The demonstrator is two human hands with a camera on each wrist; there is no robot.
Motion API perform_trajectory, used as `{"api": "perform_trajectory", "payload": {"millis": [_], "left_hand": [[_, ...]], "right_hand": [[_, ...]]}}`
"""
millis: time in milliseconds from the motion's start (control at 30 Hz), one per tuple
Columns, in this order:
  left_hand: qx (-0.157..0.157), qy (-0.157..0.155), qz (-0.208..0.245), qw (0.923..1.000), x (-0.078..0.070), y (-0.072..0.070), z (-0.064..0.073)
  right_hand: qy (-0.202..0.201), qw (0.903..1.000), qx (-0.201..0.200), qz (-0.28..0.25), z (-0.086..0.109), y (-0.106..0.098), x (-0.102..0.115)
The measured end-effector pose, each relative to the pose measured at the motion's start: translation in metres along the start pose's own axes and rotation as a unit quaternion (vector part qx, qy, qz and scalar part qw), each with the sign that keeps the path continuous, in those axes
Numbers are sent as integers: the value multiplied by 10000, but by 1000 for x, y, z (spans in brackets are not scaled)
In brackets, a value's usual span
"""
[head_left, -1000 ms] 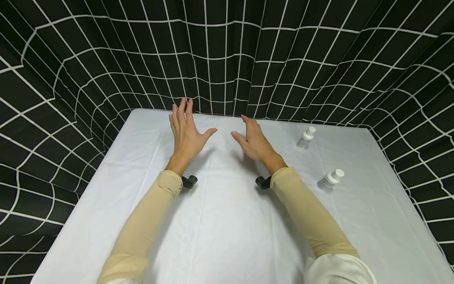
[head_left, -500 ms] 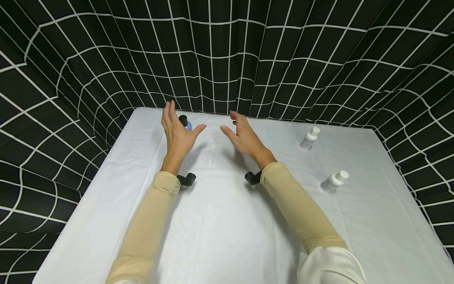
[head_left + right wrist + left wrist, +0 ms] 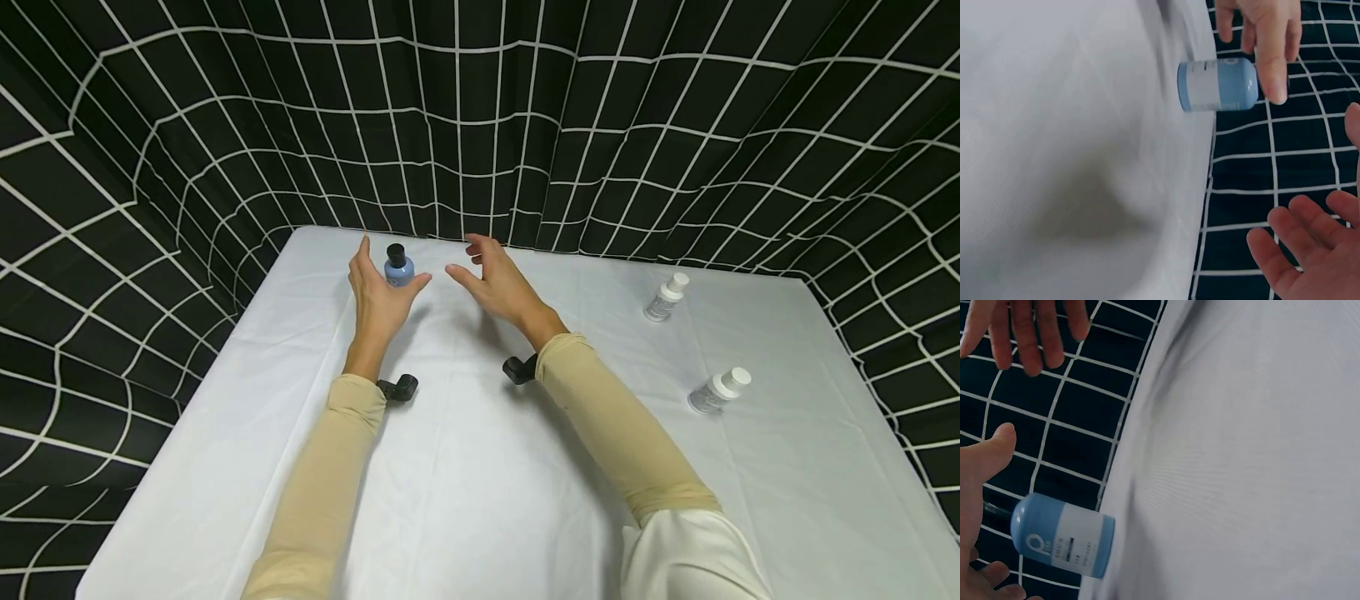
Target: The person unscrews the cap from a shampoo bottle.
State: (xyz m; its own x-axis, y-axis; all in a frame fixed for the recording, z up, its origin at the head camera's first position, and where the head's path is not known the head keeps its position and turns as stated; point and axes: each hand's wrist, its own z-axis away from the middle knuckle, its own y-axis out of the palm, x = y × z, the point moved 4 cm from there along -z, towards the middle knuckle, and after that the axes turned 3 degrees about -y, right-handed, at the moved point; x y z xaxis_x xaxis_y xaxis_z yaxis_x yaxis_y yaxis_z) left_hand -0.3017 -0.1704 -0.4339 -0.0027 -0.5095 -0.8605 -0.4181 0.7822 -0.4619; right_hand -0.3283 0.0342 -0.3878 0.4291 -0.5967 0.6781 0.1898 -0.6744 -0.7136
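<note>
A blue bottle (image 3: 399, 272) with a black cap stands upright near the far table edge, its lower part hidden behind my left hand (image 3: 381, 302) in the head view. That hand curves loosely beside it, thumb and fingers spread apart. In the left wrist view the bottle (image 3: 1063, 534) shows a white label and a pale round logo, with the thumb (image 3: 999, 450) off to one side of it. My right hand (image 3: 501, 283) hovers over the table to the right, palm facing the left hand, fingers relaxed and holding nothing.
Two small white bottles with white caps stand on the right side, one farther back (image 3: 666, 297) and one nearer (image 3: 720, 391). White cloth covers the table (image 3: 465, 475). A black curtain with white grid lines (image 3: 495, 125) hangs behind and along both sides.
The right hand has moved left, closer to the left hand. The left hand has lowered a little, and the blue bottle, earlier hidden behind it, has come into sight. The head view has shifted slightly.
</note>
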Motion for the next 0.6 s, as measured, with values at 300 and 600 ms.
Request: {"api": "perform_trajectory", "payload": {"millis": [300, 600], "left_hand": [[174, -211, 92, 9996, 15, 2, 0], [379, -351, 402, 9979, 21, 1, -7]], "right_hand": [[-160, 9993, 229, -239, -19, 19, 18], [-341, 9979, 480, -273, -39, 44, 31]]}}
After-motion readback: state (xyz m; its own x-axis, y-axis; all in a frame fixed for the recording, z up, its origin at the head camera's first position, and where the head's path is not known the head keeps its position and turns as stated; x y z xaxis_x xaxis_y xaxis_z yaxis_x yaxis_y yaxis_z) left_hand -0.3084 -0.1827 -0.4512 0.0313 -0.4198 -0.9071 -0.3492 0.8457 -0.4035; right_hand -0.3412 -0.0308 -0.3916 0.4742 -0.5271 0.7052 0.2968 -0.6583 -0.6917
